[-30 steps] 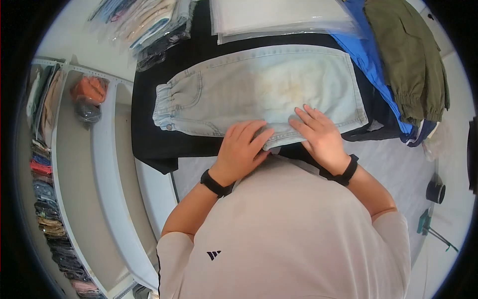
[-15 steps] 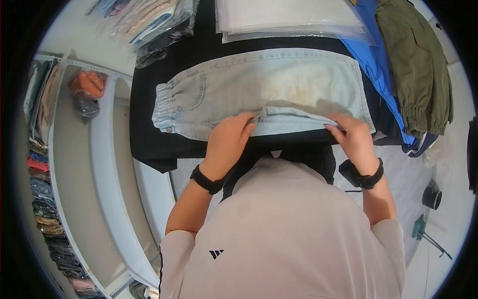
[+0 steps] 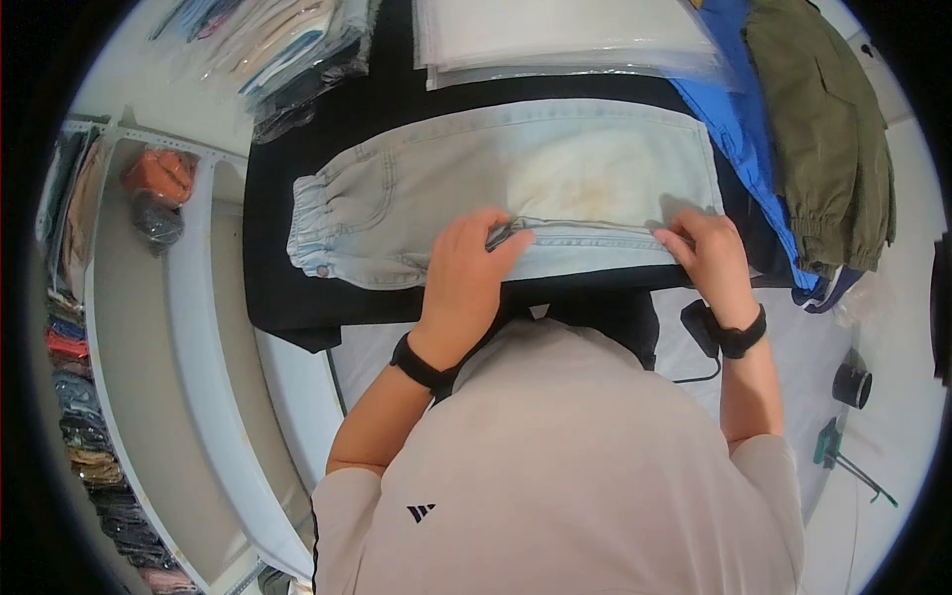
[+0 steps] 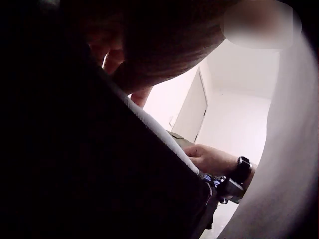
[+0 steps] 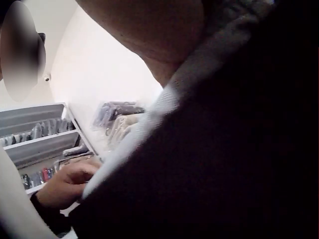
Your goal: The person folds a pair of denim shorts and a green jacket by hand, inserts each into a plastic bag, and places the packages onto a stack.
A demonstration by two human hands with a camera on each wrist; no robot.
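Observation:
A pair of light-blue denim trousers [image 3: 446, 188] lies sideways in the head view, its gathered elastic waist at the left and its hem at the right. A yellowish patch [image 3: 590, 188] shows on the leg. My left hand [image 3: 461, 283] pinches the denim around the middle of the near side, thumb and fingers at a fold. Close to the hem corner, my right hand [image 3: 714, 263] pinches the same near side. Between the hands runs a creased, seamed strip [image 3: 595, 238]. In both wrist views, the pale edge of the denim rises past dark cloth.
Black cloth [image 3: 283, 297] covers the table under the denim. Clear plastic bags [image 3: 565, 45] lie at the back, beside bagged clothes [image 3: 297, 50]. Blue [image 3: 739, 129] and olive garments [image 3: 818, 139] lie at the right. A shelf unit [image 3: 188, 327] stands on the left.
My right hand has moved right to the hem corner, away from my left hand. The near edge was lifted between the hands and now lies flatter, with a straight crease.

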